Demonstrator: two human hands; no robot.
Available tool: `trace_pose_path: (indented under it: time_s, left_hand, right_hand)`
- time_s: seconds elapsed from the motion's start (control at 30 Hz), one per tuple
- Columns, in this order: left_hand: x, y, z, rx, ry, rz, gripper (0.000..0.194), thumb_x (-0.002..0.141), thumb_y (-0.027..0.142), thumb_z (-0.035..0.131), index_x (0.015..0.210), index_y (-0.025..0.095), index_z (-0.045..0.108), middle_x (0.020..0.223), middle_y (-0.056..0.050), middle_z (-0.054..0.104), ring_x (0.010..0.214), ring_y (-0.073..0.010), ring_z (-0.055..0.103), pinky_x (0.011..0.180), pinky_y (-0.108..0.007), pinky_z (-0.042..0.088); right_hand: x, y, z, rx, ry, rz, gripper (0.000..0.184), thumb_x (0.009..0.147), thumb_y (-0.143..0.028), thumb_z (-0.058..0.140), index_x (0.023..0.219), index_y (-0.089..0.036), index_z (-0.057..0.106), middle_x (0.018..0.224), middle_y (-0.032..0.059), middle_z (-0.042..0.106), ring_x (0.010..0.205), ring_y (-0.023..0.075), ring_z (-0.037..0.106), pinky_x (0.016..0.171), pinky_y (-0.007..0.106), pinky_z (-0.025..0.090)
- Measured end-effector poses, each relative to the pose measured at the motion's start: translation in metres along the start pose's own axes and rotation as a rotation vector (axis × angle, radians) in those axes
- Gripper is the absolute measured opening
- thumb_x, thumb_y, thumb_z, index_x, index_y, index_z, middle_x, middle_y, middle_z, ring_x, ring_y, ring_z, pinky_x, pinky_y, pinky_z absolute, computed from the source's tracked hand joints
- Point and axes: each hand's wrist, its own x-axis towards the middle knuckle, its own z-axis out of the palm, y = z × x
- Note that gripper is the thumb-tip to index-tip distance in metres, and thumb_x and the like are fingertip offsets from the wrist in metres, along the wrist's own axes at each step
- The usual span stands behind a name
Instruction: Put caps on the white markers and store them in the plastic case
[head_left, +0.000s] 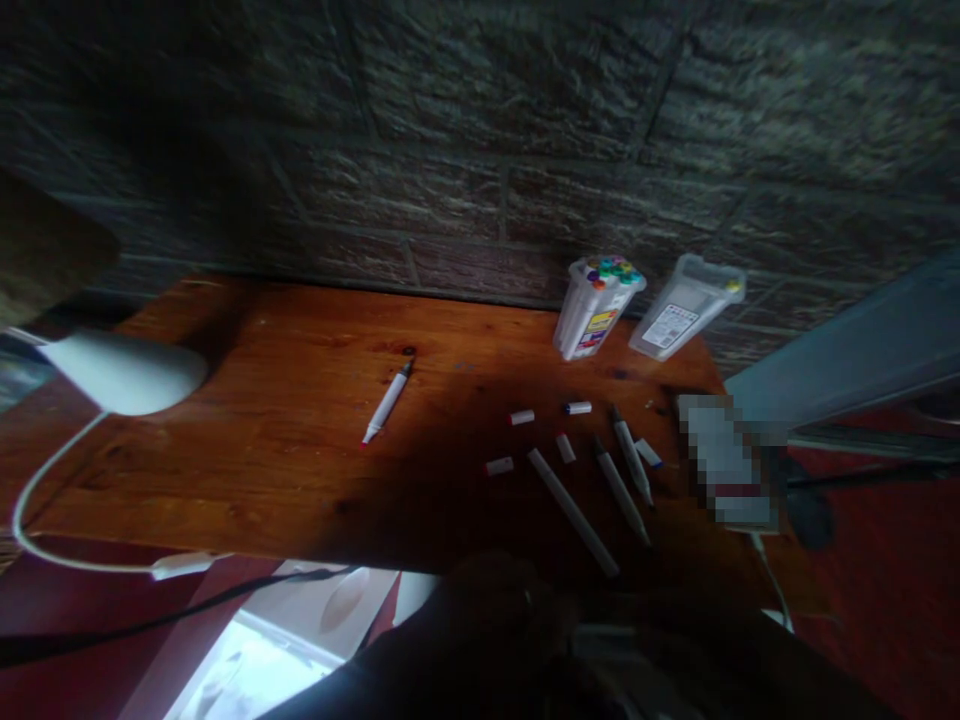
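Deep shadow covers my left hand [491,605] at the table's front edge, and its fingers cannot be made out. Beside it, my right hand [637,640] is just as dark and blurred. A faint pale shape [604,635] shows between them; its kind is unclear. Just beyond my hands lie a long white marker [574,512] and two uncapped markers [622,492] [634,458]. Loose caps [499,466] [522,417] [565,447] are scattered around them, along with blue-ended caps [577,408] [649,453]. Farther left rests another marker [388,402], red at its near end.
Against the stone wall [450,200] stand a clear case full of markers [598,310] and a nearly bare clear case [686,308]. A white lamp [127,372] with a cable is at the left of the wooden table [300,440]. A blurred-out object [727,460] lies right.
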Motion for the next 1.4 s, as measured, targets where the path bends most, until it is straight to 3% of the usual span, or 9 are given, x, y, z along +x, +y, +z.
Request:
trace_pose_path:
  time_s: [0.2,0.33,0.5,0.63,0.77,0.87,1.0,1.23,1.4]
  left_hand:
    - [0.001,-0.002,0.0,-0.056,-0.04,-0.04,0.023,0.101,0.024,0.044,0.094,0.016,0.064,0.069,-0.003,0.069,0.06,-0.015,0.061,0.057,-0.024,0.047]
    - [-0.008,-0.003,0.01,-0.191,-0.076,-0.148,0.033,0.099,0.035,0.048,0.076,0.018,0.064,0.059,0.0,0.064,0.047,-0.0114,0.053,0.047,-0.02,0.041]
    - [-0.018,0.0,0.007,-0.218,-0.046,-0.179,0.024,0.097,0.037,0.054,0.087,0.023,0.071,0.064,0.002,0.068,0.051,-0.0118,0.059,0.051,-0.02,0.046]
    - [-0.013,-0.012,-0.012,-0.159,0.023,-0.239,0.034,0.101,0.035,0.046,0.128,0.02,0.059,0.099,-0.009,0.076,0.084,-0.0207,0.072,0.076,-0.03,0.057]
    - [-0.001,-0.042,-0.032,0.112,0.218,-0.463,0.062,0.096,0.047,0.055,0.147,0.016,0.037,0.135,-0.02,0.06,0.123,-0.0322,0.059,0.1,-0.048,0.051]
    - [0.001,-0.064,-0.032,0.238,0.325,-0.533,0.042,0.097,0.041,0.056,0.132,0.017,0.053,0.127,-0.015,0.063,0.12,-0.0304,0.06,0.103,-0.048,0.05]
    - [0.002,-0.074,-0.018,0.212,0.163,-0.559,0.021,0.096,0.029,0.058,0.115,0.019,0.063,0.114,-0.009,0.068,0.106,-0.0266,0.064,0.094,-0.043,0.054]
    - [0.01,-0.069,-0.013,0.148,0.115,-0.615,0.014,0.097,0.023,0.056,0.104,0.019,0.067,0.104,-0.007,0.071,0.099,-0.0238,0.067,0.089,-0.038,0.054]
    - [0.005,-0.069,-0.012,0.053,0.208,-0.622,0.017,0.098,0.027,0.055,0.109,0.02,0.066,0.105,-0.007,0.073,0.097,-0.0232,0.069,0.088,-0.037,0.054]
  right_hand:
    - [0.019,-0.008,-0.007,-0.028,-0.217,-0.044,0.013,0.09,-0.028,0.064,0.087,-0.031,0.077,0.065,-0.0038,0.071,0.05,0.0127,0.063,0.042,0.021,0.051]
    - [0.022,-0.018,0.004,-0.043,-0.244,-0.071,0.014,0.093,-0.03,0.062,0.094,-0.032,0.076,0.072,-0.0037,0.074,0.055,0.0127,0.066,0.045,0.021,0.052]
    - [0.017,-0.021,0.02,-0.06,-0.245,-0.079,0.018,0.095,-0.03,0.058,0.093,-0.028,0.076,0.067,-0.0032,0.073,0.05,0.0109,0.064,0.042,0.017,0.048]
    - [0.028,-0.014,0.017,-0.203,-0.2,-0.089,0.022,0.095,-0.026,0.056,0.11,-0.026,0.072,0.083,0.001,0.078,0.064,0.0144,0.071,0.052,0.019,0.055]
    - [0.056,0.005,0.011,-0.577,-0.019,-0.136,0.035,0.095,-0.012,0.044,0.123,-0.021,0.062,0.11,0.0081,0.076,0.085,0.0191,0.075,0.068,0.027,0.059]
    - [0.071,0.024,0.015,-0.879,0.144,-0.101,0.039,0.093,-0.009,0.042,0.128,-0.016,0.058,0.119,0.0143,0.071,0.082,0.0218,0.074,0.063,0.03,0.057]
    - [0.079,0.035,0.028,-1.075,0.238,-0.013,0.029,0.097,-0.02,0.048,0.123,-0.016,0.061,0.109,0.0143,0.073,0.074,0.0221,0.072,0.055,0.028,0.051]
    - [0.089,0.018,0.035,-0.952,0.217,-0.089,0.024,0.098,-0.021,0.051,0.114,-0.019,0.067,0.106,0.0114,0.072,0.101,0.0276,0.066,0.086,0.039,0.053]
    - [0.104,0.011,0.049,-0.885,0.193,-0.105,0.021,0.098,-0.029,0.054,0.111,-0.021,0.068,0.1,0.0081,0.073,0.092,0.0229,0.069,0.08,0.034,0.053]
